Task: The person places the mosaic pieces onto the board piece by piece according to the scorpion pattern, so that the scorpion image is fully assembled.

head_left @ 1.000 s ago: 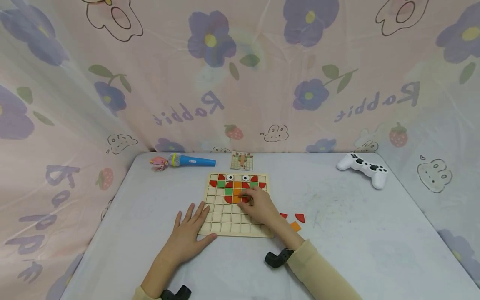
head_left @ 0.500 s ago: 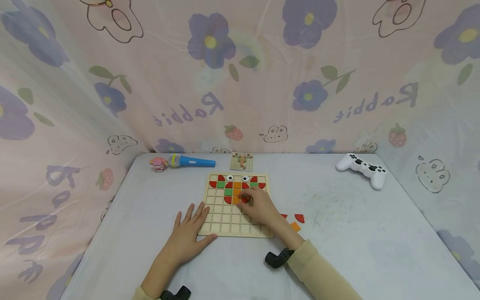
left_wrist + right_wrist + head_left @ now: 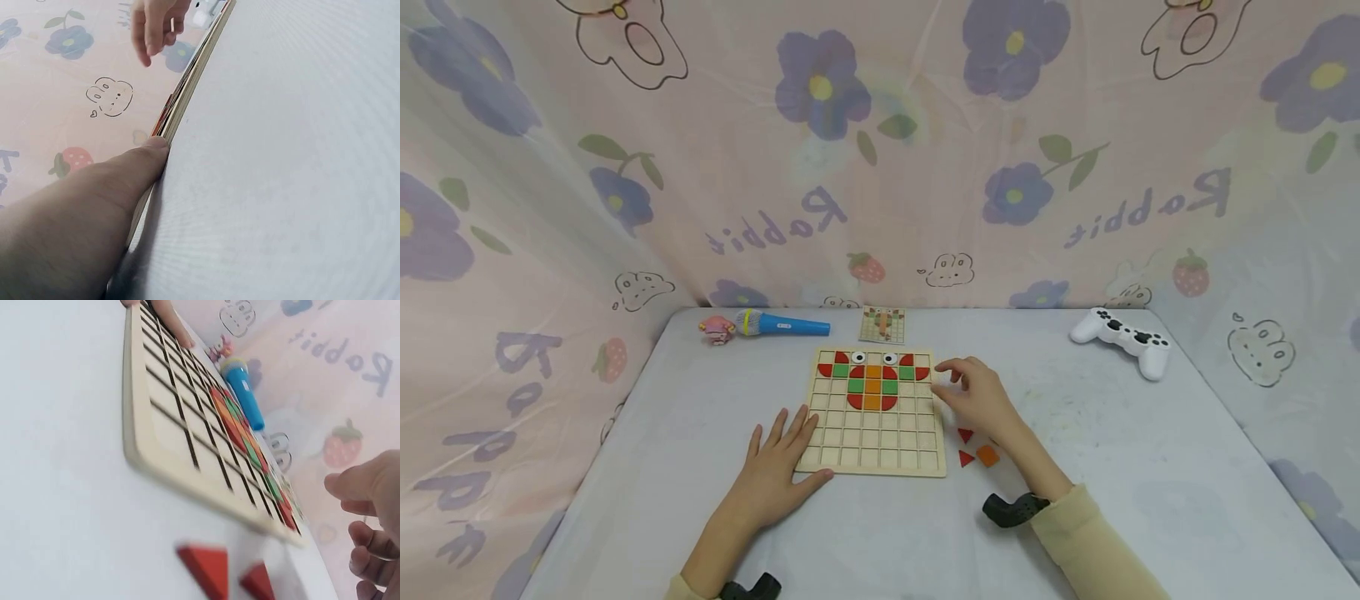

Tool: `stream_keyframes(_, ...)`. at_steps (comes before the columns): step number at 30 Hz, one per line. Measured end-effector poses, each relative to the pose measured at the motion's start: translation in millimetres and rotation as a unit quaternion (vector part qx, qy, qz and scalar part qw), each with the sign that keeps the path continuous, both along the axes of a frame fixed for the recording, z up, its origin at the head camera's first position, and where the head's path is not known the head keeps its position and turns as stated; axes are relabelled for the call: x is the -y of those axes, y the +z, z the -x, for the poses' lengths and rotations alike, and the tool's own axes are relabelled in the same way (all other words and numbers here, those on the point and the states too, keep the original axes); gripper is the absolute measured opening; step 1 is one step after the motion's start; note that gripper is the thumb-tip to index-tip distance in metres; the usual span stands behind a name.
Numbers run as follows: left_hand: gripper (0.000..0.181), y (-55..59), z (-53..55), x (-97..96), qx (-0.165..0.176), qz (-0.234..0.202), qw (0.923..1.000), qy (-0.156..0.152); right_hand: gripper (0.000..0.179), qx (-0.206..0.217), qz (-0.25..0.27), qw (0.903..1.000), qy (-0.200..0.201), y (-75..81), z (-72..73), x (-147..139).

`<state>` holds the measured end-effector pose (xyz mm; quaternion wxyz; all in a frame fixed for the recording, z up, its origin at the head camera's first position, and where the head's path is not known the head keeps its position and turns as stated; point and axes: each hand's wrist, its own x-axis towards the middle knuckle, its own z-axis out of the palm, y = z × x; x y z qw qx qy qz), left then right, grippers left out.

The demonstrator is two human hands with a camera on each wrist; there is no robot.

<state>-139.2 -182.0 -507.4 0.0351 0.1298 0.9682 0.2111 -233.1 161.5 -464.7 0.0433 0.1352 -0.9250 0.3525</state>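
A wooden grid board [image 3: 850, 437] lies on the table, with red, green and orange pieces and two eye pieces set in its upper cells. My left hand [image 3: 775, 475] lies spread at the board's lower left corner, its fingertips on the left edge. In the left wrist view the thumb [image 3: 134, 169] touches the board's edge. My right hand [image 3: 981, 400] hovers just off the board's right edge, fingers loosely bent and apart, with nothing between them. Below it lie red triangle pieces [image 3: 966, 458] and an orange square piece [image 3: 987, 456].
Behind the board lies a small pattern card [image 3: 882, 325]. A blue toy microphone [image 3: 793, 324] and a pink figurine [image 3: 718, 329] are at the back left. Toward the back right rests a white game controller [image 3: 1122, 342]. Printed curtains [image 3: 895, 167] surround the table.
My right hand has lifted off the board and moved right, uncovering a green square and a red rounded piece in the grid. The left hand stays in place.
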Motion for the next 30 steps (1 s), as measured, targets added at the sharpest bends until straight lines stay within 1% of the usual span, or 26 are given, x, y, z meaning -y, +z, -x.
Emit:
stream_keyframes(5, 0.091, 0.1, -0.8, 1.7, -0.001, 0.001, 1.0000, 0.004, 0.033, -0.001, -0.015, 0.9996, -0.023, -2.2, -5.7, -26)
stream_keyframes(11, 0.091, -1.1, -0.5, 2.5, -0.006, 0.002, 1.0000, 0.005, 0.030, 0.004, -0.030, 0.9994, -0.016, -7.4, -17.5, -44)
stream_keyframes(18, 0.091, -1.6, -0.8, 1.1, -0.004, -0.003, 1.0000, 0.004, 0.022, 0.000, -0.040, 0.9990, 0.021, -17.3, -33.9, -65)
stream_keyframes(21, 0.091, -2.0, -0.7, 0.8, -0.005, -0.003, 1.0000, 0.004, 0.022, -0.009, -0.038, 0.9985, 0.039, -23.1, -41.9, -76)
stream_keyframes(24, 0.091, -2.5, -0.4, 0.7, -0.005, -0.002, 1.0000, 0.003, 0.023, -0.024, -0.025, 0.9969, 0.071, -27.7, -50.2, -85)
stream_keyframes(28, 0.091, -2.3, -0.2, 0.9, -0.004, -0.002, 1.0000, 0.002, 0.027, -0.043, -0.011, 0.9913, 0.124, -31.9, -58.6, -95)
stream_keyframes(30, 0.091, -2.0, -0.1, 1.1, -0.004, -0.003, 1.0000, 0.002, 0.029, -0.047, -0.010, 0.9885, 0.143, -33.1, -61.0, -98)
